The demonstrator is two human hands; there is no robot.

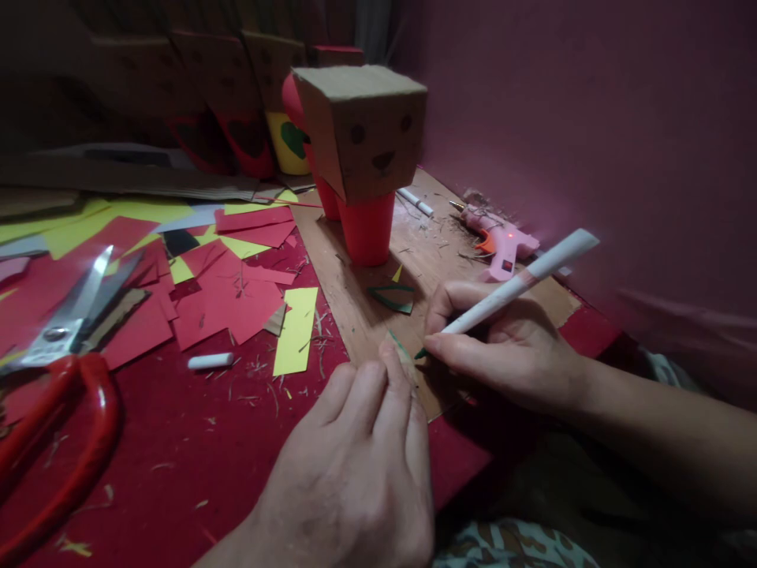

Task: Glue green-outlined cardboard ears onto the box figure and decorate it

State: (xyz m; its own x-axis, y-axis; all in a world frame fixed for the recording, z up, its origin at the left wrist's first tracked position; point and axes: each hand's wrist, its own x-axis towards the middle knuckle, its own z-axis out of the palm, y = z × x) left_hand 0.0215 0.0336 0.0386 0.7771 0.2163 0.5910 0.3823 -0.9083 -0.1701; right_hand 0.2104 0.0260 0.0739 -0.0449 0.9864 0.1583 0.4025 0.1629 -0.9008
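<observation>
Nearest me, the left hand [360,457] lies over the near end of the board [353,314], its fingertips on a small green-edged piece [404,348]. To its left, scissors [88,379] rest on the red table [183,457], blades apart. The right hand [514,339] has a white pen [514,286], its green tip just beside the piece; I can't tell whether it touches. To colour the edge well, I would press the piece flat close to the tip and draw the pen along in short, light strokes, fingertips clear of the ink. The left grip is narrow, fingers bunched, holding the piece; I cannot make out the thumb. The right grip is closed round the pen's lower barrel. Beyond, a second piece [397,298] lies on the board before a red cup [367,233] topped by a cardboard box [372,130]. Right of that lies a pink glue gun [505,237]; farther back stands a yellow cup [288,146].
</observation>
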